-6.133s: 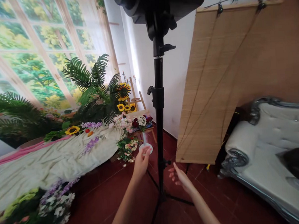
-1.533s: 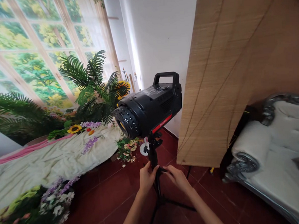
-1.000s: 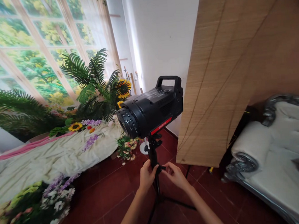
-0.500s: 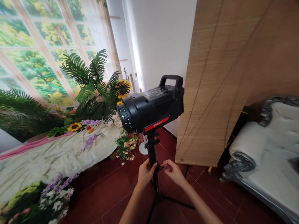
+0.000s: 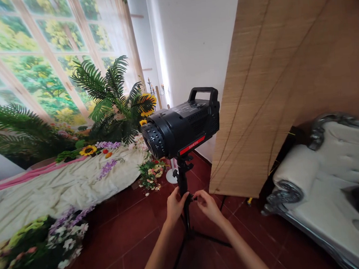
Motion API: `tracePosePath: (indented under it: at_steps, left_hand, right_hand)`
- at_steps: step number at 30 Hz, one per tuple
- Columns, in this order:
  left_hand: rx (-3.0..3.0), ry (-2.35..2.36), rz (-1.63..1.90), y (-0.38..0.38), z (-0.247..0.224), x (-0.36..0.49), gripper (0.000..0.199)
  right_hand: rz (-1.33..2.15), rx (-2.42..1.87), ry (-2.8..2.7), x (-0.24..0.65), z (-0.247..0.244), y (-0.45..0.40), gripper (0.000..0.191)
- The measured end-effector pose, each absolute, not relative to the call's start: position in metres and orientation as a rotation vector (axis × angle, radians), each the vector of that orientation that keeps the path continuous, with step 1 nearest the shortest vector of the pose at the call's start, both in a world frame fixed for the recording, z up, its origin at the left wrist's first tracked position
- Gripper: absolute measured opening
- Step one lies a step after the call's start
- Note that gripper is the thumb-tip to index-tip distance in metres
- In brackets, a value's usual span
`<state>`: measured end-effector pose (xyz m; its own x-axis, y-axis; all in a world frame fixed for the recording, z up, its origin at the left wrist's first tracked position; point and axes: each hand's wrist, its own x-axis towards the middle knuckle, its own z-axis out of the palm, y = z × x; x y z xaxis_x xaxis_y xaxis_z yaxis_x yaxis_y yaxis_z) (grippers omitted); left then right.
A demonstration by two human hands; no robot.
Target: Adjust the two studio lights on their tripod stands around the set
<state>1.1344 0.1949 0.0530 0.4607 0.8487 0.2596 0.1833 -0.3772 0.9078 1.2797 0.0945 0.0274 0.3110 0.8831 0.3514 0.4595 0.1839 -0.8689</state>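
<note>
A black studio light [image 5: 182, 126] with a red label and a top handle is mounted on a black light stand [image 5: 187, 221]. Its perforated front ring points to the lower left. My left hand [image 5: 175, 205] is wrapped around the stand's pole below the light. To the right of the pole, my right hand [image 5: 207, 204] pinches the small black locking knob [image 5: 193, 197] at the stand's collar. The fingertips partly cover the knob. Below the hands, the stand's legs spread over the floor.
A cream fabric-covered platform [image 5: 79, 183] with artificial flowers lies at the left, backed by palm leaves [image 5: 112, 90]. More flowers [image 5: 64, 239] fill the lower left. A bamboo blind [image 5: 247, 106] hangs behind the light. A white tufted sofa [image 5: 329, 190] stands at the right on red tiles.
The studio light has turned slightly on its stand, showing more of its front ring. Both hands stay at the pole and knob. The camera view has shifted slightly.
</note>
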Motion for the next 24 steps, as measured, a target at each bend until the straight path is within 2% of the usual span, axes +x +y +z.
tracePosePath:
  at_steps: [4,19,24]
  left_hand:
    - [1.853,0.852,0.933,0.1942,0.0495,1.1341,0.039]
    - [1.971,0.856,0.910,0.1997,0.0467,1.1317,0.035]
    - [1.951,0.806,0.931,0.2010,0.0491,1.1344,0.033]
  right_hand:
    - [0.475,-1.471,-1.369,1.2820,0.0260,0.0898,0.037]
    - [0.509,-1.510,-1.330,1.2879,0.0254,0.0963,0.025]
    - [0.515,-1.515,-1.319,1.2886,0.0211,0.0955,0.028]
